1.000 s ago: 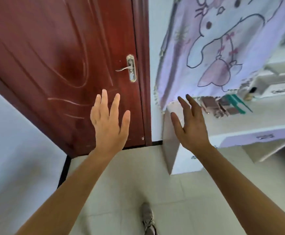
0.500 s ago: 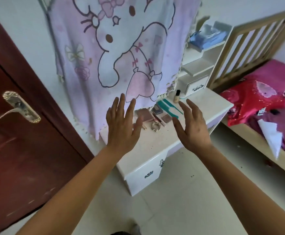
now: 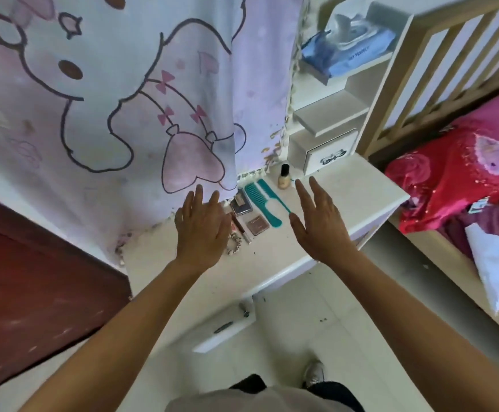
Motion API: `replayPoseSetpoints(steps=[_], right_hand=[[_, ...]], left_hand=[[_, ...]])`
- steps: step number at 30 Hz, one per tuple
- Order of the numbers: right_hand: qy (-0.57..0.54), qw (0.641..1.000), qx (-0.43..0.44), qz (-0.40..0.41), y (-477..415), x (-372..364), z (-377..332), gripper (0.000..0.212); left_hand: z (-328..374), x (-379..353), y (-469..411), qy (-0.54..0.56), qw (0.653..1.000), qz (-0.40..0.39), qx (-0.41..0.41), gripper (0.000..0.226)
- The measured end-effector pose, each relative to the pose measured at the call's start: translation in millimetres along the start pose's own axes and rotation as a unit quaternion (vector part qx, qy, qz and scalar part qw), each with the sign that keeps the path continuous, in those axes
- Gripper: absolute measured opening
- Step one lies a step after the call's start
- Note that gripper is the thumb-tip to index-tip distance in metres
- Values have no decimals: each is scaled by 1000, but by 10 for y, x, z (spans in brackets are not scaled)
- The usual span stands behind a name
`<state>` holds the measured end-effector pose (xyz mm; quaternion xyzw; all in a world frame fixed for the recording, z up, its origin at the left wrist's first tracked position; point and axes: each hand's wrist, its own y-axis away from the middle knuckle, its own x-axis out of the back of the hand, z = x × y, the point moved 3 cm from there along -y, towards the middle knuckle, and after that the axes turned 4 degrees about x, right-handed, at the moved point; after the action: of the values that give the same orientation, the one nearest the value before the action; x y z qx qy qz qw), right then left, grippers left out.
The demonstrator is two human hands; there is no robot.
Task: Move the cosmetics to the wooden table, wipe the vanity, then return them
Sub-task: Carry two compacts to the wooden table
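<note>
A white vanity [image 3: 272, 263] stands below me against the wall. Near its back edge lie two teal combs [image 3: 264, 203], a dark compact [image 3: 241, 204], a brown compact [image 3: 257, 226], a thin pencil [image 3: 241, 230] and a beaded bracelet [image 3: 236, 243]. A small foundation bottle [image 3: 284, 176] stands upright behind them. My left hand [image 3: 202, 230] hovers with straight fingers over the left of the cosmetics and hides part of them. My right hand [image 3: 319, 221] hovers flat just right of the combs. Both hands hold nothing.
A cartoon-print cloth [image 3: 123, 99] hangs over the vanity's back. White shelves [image 3: 331, 114] at the right hold a blue wipes pack [image 3: 349, 52] and a small drawer. A bed [image 3: 465, 179] with red bedding stands to the right, a dark red door [image 3: 34, 292] to the left.
The view has swung right from the door and closed in on the vanity. Both hands, still flat and spread, have come over the vanity top beside the cosmetics.
</note>
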<state>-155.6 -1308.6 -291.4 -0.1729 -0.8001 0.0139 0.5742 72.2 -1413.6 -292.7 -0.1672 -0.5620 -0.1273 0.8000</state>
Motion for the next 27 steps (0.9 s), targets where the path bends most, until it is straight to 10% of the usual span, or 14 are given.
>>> replayPoseSetpoints(steps=[8, 27], right_hand=[[-1, 982, 87, -167, -564, -583, 582, 73], [45, 913, 155, -375, -1111, -2274, 382, 65]], left_hand=[[-107, -613, 22, -55, 982, -108, 142, 66], [-986, -1919, -1014, -82, 959, -261, 74, 72]])
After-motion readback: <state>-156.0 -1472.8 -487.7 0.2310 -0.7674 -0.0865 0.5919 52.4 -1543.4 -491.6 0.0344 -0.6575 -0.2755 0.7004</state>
